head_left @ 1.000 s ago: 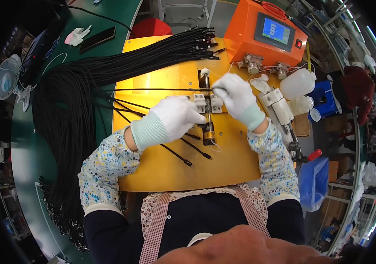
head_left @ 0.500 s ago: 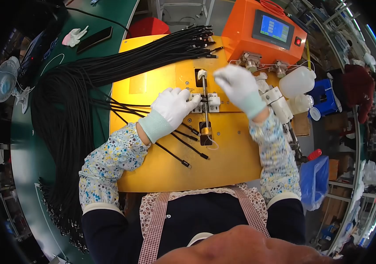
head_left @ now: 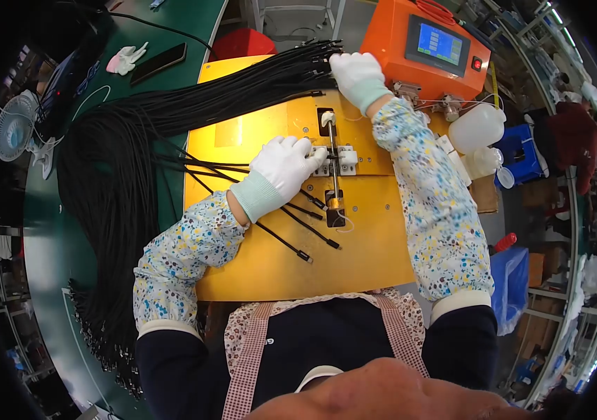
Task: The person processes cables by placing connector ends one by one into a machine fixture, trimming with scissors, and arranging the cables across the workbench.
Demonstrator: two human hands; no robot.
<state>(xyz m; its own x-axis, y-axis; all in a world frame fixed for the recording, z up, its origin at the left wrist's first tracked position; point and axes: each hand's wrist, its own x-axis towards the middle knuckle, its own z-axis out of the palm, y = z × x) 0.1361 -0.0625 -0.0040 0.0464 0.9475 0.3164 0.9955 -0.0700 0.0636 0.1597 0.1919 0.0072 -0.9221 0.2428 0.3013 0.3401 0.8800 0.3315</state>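
The left hand (head_left: 281, 166), wearing a white knitted glove with a pale green cuff, is lying over the middle of a smooth yellow panel (head_left: 270, 280). Its fingers are curling partly inward, and its fingertips are resting at the left one of two small white plastic blocks (head_left: 347, 161); whether they are pinching anything is remaining hidden. The right hand (head_left: 358, 75), gloved alike, is standing at the far edge of the panel. Its fingers are bending loosely closed and touching the ends of a thick bundle of long black cables (head_left: 242, 87); whether they are gripping a cable, the view is not showing.

The bundle is crossing the far part of the panel and draping leftward over a dark green bench (head_left: 179, 24). Several loose black cables (head_left: 283, 240) are running beneath the left hand, their plug ends pointing toward the person. A slender metal rod (head_left: 335, 183) is passing between the two blocks.

Beyond the right hand, an orange metal control box (head_left: 382, 35) is displaying a lit blue screen (head_left: 438, 44). A rounded white plastic bottle (head_left: 477, 126) is standing nearer the person, to the right. On the bench, a loose white glove (head_left: 127, 59) is lying beside a flat black rectangular object (head_left: 158, 64).
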